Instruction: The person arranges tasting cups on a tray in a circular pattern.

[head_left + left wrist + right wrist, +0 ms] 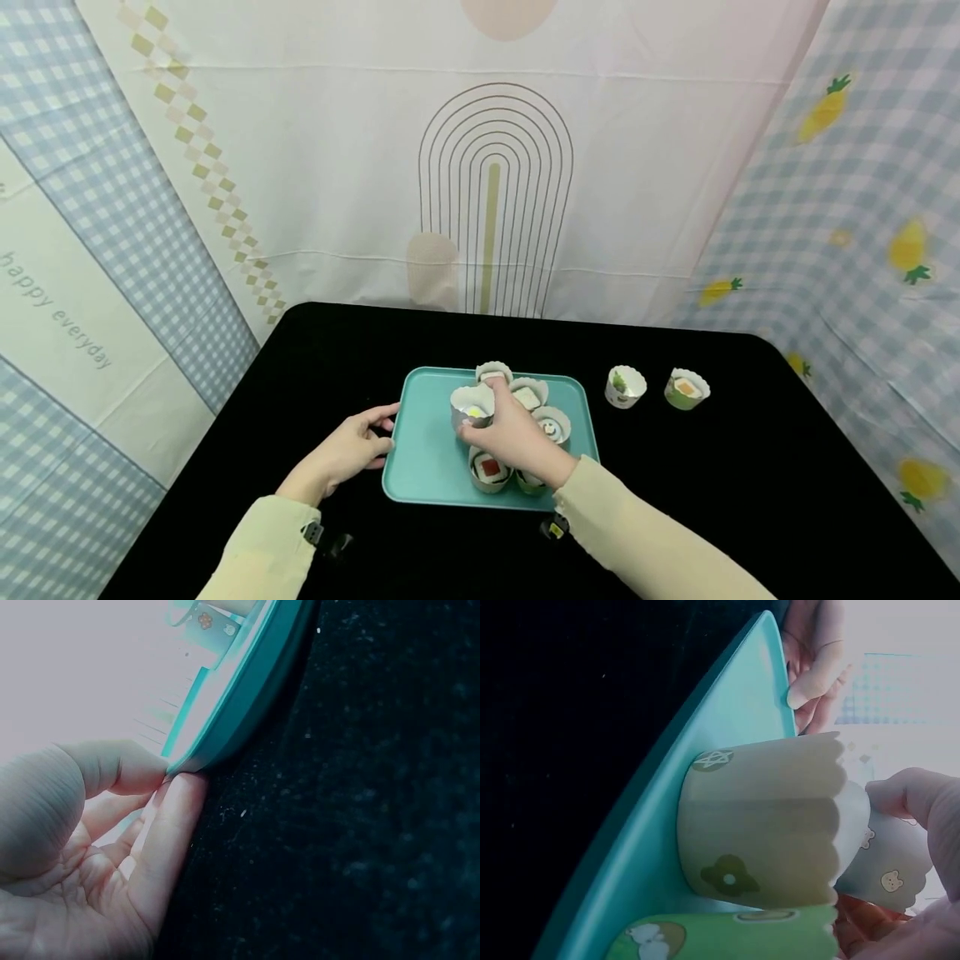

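A turquoise tray (423, 462) lies on the black table. My left hand (341, 454) pinches its left rim between thumb and fingers, as the left wrist view shows at the tray's edge (240, 712). My right hand (517, 433) grips a paper cupcake cup (461, 412) with something yellow and white inside, over the middle of the tray; bear prints mark its side (891, 859). Several more filled paper cups stand on the tray's right half, one with a red-centred piece (490, 469) and one with a round white piece (551, 429). My right hand partly hides some of them.
Right of the tray, on the table, stand a white paper cup (625, 387) with something green inside and a green paper cup (685, 390) with an orange-centred piece. A patterned curtain (337, 167) hangs behind the table.
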### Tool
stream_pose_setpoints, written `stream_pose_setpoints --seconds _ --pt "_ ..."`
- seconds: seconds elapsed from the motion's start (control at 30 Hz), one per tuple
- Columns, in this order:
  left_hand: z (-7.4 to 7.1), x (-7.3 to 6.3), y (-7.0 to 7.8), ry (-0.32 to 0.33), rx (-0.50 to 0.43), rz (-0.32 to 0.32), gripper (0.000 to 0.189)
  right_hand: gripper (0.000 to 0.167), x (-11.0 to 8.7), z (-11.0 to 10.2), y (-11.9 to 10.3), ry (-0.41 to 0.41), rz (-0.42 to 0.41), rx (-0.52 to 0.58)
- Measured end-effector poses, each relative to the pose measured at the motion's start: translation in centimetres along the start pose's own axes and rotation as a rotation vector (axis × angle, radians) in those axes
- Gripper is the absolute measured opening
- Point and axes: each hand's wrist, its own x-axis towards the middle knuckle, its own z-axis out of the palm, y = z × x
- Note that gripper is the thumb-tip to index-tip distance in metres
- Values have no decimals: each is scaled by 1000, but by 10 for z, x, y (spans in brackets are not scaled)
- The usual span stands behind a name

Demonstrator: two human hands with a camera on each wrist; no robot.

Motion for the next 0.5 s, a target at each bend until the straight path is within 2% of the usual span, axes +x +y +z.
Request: stream_pose_setpoints --seconds 0.37,0.5 --pt "2 0 1 4 -2 3 59 78 1 0 1 -6 -32 -31" --pt "3 -1 2 0 4 11 59 76 1 0 0 -20 -20 -30"
